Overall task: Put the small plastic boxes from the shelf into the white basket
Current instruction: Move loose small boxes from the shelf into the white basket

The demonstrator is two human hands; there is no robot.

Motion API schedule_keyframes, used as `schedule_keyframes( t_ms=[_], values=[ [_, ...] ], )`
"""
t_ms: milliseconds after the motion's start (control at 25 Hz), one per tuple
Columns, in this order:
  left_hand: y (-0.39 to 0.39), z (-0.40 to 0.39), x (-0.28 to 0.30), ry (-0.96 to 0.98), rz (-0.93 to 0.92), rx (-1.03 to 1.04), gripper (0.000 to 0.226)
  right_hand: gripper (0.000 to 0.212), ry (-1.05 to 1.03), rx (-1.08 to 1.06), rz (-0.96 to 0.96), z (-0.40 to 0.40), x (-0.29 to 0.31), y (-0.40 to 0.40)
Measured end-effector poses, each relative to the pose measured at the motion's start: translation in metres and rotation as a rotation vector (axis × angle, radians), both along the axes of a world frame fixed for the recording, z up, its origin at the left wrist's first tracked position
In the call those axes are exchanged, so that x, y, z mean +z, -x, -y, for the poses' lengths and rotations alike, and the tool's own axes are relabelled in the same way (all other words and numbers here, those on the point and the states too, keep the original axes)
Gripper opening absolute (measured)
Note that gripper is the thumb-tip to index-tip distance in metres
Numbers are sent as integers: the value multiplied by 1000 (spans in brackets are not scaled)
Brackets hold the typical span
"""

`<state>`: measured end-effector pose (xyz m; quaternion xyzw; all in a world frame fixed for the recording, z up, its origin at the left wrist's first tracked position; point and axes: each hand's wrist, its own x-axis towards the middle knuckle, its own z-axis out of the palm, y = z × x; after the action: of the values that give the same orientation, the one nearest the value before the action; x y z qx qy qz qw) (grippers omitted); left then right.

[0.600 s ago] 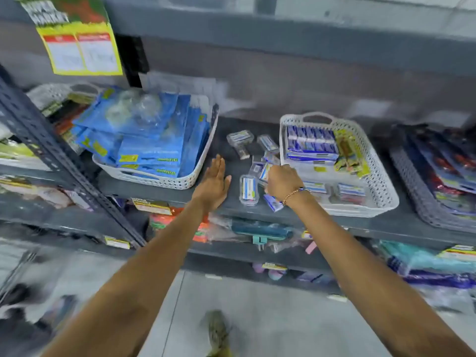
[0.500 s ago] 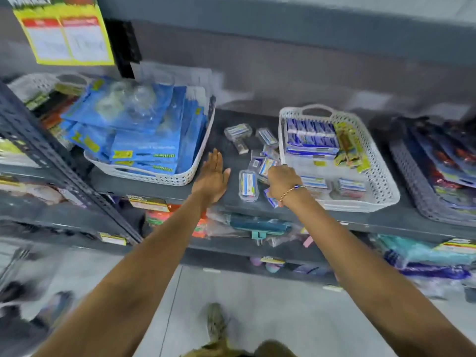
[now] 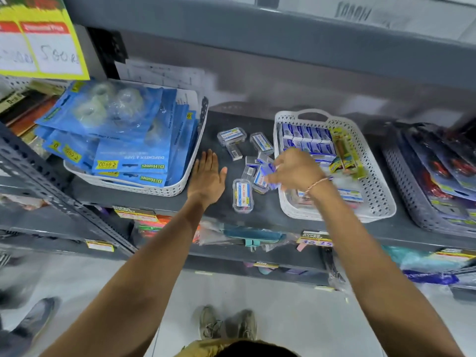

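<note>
Several small clear plastic boxes (image 3: 243, 195) with blue-and-white labels lie loose on the grey shelf (image 3: 262, 210), between two white baskets. My right hand (image 3: 293, 170) hovers over the left rim of the right white basket (image 3: 378, 202), blurred, fingers pinched on a small blue-labelled box (image 3: 268, 169). My left hand (image 3: 207, 177) rests flat on the shelf, palm down, fingers together, left of the loose boxes, holding nothing. The basket holds blue cartons, yellow-green packs and a few small boxes (image 3: 350, 195).
A second white basket (image 3: 177, 186) at the left holds blue tape-dispenser packs. A grey tray (image 3: 412, 202) of carded goods lies at the right. A yellow price sign (image 3: 43, 45) hangs top left. Lower shelves carry more goods. Someone else's shoe (image 3: 38, 318) is on the floor.
My right hand has lifted off the pile of loose boxes and moved right toward the basket with a box in its fingers. The left hand has stayed flat on the shelf.
</note>
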<state>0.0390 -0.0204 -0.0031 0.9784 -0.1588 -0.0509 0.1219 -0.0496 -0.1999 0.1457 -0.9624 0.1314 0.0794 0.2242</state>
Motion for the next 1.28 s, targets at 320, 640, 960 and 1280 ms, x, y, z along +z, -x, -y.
schedule_keyframes(
  t_ms=[320,640,960,1280],
  values=[
    [1,0,-2,-9,26,-6,66,19,-1064,-585,356,83,1,-59],
    [1,-1,-5,-6,42,-1,67,15,-95,-423,249,72,-51,-88],
    [-1,-1,-7,26,51,-1,67,28,-35,-435,133,77,-55,-86],
    [-1,1,-6,-26,43,16,68,39,202,42,76,-15,-42,-78]
  ],
)
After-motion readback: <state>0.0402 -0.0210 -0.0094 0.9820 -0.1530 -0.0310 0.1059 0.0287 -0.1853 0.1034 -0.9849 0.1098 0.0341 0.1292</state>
